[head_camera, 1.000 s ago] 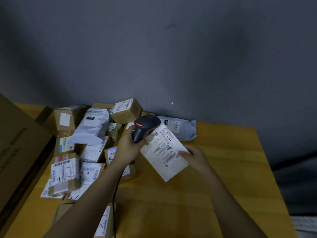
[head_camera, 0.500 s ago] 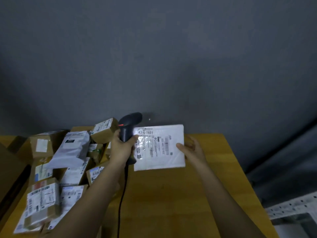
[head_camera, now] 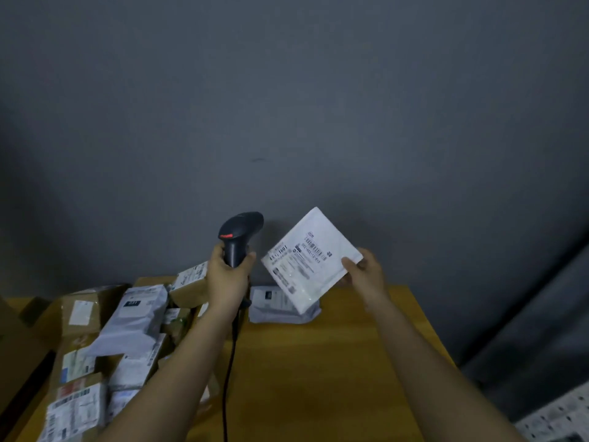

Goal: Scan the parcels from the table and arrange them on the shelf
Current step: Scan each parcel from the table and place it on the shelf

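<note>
- Left hand (head_camera: 227,279) grips the scanner (head_camera: 239,235), held upright.
- Right hand (head_camera: 366,271) pinches a white parcel (head_camera: 310,258) by its corner, tilted, raised above the bench (head_camera: 318,362).
- More parcels (head_camera: 127,333) are heaped on the bench's left.

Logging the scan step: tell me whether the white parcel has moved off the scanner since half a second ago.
Yes. The white parcel, pinched by the right hand, has swung right and tilted, away from the barcode scanner in the left hand; it hangs over the table's far edge.

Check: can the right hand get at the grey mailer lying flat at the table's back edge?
Probably not yet: the right hand grips the white parcel, raised in front of the grey mailer. Otherwise nothing blocks the way.
</note>
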`<state>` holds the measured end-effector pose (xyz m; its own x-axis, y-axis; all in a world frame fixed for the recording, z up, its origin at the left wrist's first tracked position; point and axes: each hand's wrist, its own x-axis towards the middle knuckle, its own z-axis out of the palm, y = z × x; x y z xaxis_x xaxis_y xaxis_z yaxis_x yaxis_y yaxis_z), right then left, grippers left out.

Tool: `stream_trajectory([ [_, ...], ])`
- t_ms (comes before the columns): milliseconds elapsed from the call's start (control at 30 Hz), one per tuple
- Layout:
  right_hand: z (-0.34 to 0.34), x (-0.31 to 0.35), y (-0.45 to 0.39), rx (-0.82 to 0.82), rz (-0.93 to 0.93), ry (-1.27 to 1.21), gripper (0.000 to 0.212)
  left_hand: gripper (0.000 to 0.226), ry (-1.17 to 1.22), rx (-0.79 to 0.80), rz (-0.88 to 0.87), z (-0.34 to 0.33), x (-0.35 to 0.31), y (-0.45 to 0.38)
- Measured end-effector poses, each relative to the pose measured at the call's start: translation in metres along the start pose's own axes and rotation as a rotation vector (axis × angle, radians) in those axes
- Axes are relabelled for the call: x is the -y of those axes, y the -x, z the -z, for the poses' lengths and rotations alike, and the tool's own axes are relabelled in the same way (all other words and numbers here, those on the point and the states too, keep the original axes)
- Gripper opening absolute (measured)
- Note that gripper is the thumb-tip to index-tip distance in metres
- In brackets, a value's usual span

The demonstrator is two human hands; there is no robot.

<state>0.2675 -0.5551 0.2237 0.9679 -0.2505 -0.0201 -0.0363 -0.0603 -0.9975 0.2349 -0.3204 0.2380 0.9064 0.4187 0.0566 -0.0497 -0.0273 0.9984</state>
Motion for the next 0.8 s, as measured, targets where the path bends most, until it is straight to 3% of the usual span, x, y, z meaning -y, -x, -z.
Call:
stream_trajectory([
  [233,0.036,0.075,-0.061,-0.052,0.247,0.456,0.02,0.032,-0.134,0.201,-0.26,-0.032,-0.071,-0.019],
  [333,0.045,0.102,-0.072,-0.099,0.277,0.473,0.022,0.035,-0.155,0.25,-0.316,-0.046,-0.099,-0.022],
  [800,0.052,0.184,-0.085,-0.036,0.381,0.409,0.017,0.032,-0.164,0.33,-0.42,-0.065,-0.142,-0.005],
])
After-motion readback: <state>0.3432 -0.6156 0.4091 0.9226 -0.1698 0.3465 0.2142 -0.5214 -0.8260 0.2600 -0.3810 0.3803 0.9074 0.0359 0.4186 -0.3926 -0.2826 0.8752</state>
